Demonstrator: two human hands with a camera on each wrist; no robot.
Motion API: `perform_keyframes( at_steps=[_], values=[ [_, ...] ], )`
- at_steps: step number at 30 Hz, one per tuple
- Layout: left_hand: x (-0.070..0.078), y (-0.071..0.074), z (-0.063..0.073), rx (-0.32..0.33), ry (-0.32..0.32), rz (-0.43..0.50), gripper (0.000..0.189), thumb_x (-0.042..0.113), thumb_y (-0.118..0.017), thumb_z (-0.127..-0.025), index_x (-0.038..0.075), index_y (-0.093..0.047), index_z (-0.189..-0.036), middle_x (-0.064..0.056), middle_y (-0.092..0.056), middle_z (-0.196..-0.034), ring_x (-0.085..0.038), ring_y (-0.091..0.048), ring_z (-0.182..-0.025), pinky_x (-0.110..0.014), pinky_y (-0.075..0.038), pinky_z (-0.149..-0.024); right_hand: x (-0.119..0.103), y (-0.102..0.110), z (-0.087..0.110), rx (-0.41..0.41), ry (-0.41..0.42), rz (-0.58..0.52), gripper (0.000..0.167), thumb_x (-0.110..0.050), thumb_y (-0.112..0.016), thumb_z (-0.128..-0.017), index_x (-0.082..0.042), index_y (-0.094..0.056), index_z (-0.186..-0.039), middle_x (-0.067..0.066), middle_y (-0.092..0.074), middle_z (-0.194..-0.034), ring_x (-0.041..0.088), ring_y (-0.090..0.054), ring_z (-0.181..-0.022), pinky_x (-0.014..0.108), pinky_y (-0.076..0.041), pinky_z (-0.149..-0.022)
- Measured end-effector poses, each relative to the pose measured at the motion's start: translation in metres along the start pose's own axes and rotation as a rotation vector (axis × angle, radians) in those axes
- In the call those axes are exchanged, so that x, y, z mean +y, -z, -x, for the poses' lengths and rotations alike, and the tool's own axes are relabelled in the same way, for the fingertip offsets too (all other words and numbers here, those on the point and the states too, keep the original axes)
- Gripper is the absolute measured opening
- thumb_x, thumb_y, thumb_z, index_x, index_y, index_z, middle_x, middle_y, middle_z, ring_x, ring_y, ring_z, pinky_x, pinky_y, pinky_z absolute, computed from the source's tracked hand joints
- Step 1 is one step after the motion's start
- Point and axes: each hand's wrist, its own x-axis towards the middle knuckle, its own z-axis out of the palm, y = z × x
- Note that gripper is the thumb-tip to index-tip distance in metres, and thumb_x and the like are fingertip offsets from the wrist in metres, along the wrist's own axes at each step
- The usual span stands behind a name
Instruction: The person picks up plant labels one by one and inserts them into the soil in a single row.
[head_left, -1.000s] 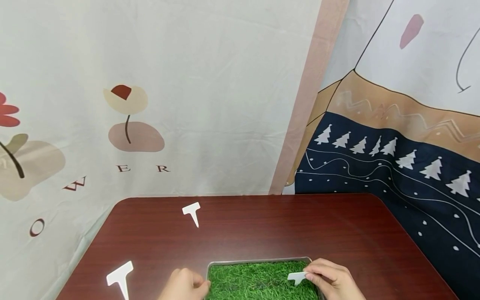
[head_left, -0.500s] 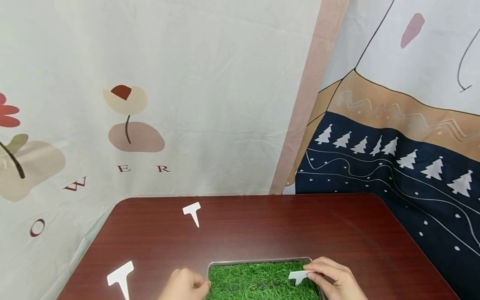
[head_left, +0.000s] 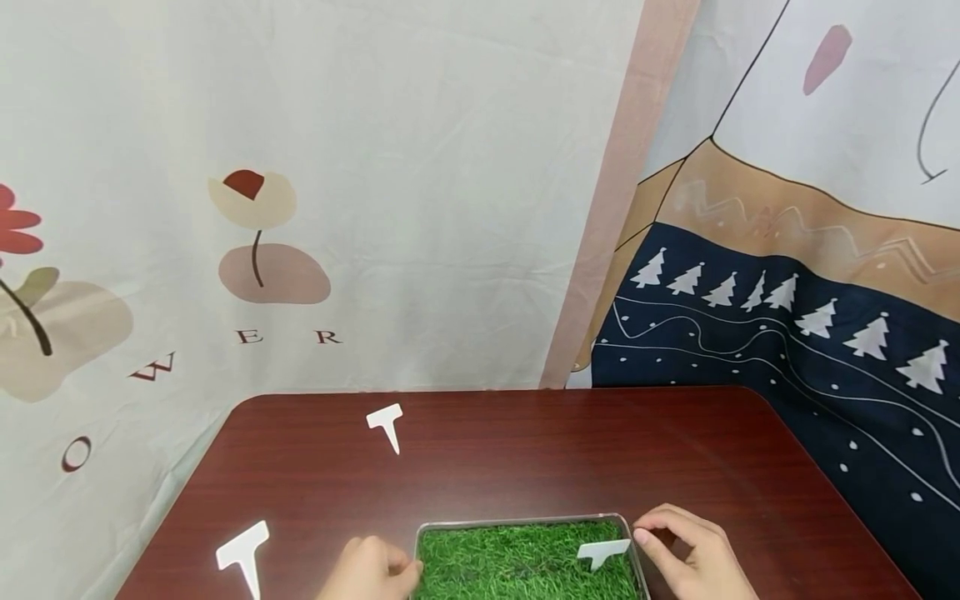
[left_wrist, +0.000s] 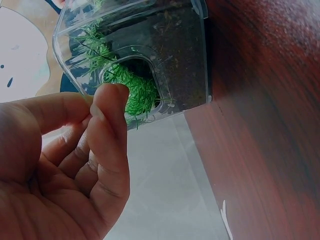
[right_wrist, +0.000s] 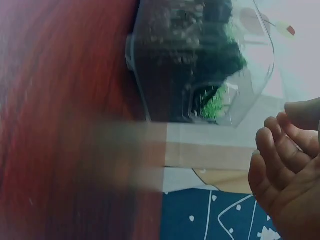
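Note:
A clear plastic box (left_wrist: 185, 55) of green grass (head_left: 502, 554) over dark soil sits at the near side of the table. A white T-shaped plant label (head_left: 602, 551) stands in the grass by the right rim, its lower tip hidden. My right hand (head_left: 697, 550) is just right of that label, apart from it, with loosely bent fingers and nothing held. At the box's left edge my left hand (head_left: 371, 571) pinches the rim between thumb and finger; the exact contact is partly hidden. Two more T-shaped labels lie on the table, one near left (head_left: 243, 554), one at the back (head_left: 386, 422).
The dark red wooden table (head_left: 675, 458) has rounded far corners. Behind it hangs a pale printed cloth (head_left: 450, 208), with a navy tree-patterned cloth (head_left: 750, 333) at the right.
My right hand has let go of the plant label and drawn back to the right. The label stays upright in the grass. My left hand has not moved.

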Motion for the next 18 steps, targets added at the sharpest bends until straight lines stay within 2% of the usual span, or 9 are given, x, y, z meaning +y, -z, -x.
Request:
perform_keyframes(
  at_steps=[3,11,18],
  values=[
    [0.001,0.000,-0.001,-0.002,0.001,-0.002,0.044,0.016,-0.076,-0.087,0.013,-0.053,-0.050,0.020,-0.049,-0.047,0.006,-0.037,-0.047,-0.022,-0.041,-0.057,0.007,0.008,0.000,-0.051,0.014,0.009,0.028,0.005,-0.079,-0.087,-0.023,-0.073,-0.088,-0.017,-0.063,-0.077,0.003,-0.055,-0.061,0.024,-0.047,-0.049],
    [0.000,0.000,-0.002,-0.012,0.016,-0.008,0.045,0.017,-0.076,-0.088,0.012,-0.052,-0.050,0.019,-0.047,-0.046,0.004,-0.038,-0.047,-0.023,-0.043,-0.059,0.021,0.020,-0.003,-0.348,-0.051,-0.093,0.022,-0.002,-0.075,-0.093,-0.021,-0.074,-0.083,-0.018,-0.060,-0.071,-0.001,-0.051,-0.057,0.025,-0.046,-0.048],
    [-0.001,0.001,-0.003,-0.015,-0.008,-0.015,0.046,0.016,-0.076,-0.088,0.013,-0.050,-0.050,0.020,-0.045,-0.047,0.005,-0.036,-0.047,-0.022,-0.041,-0.057,0.023,0.020,-0.005,-0.458,-0.054,-0.175,0.023,-0.001,-0.072,-0.093,-0.020,-0.077,-0.080,-0.019,-0.059,-0.070,-0.004,-0.050,-0.058,0.024,-0.047,-0.049]
  ],
)
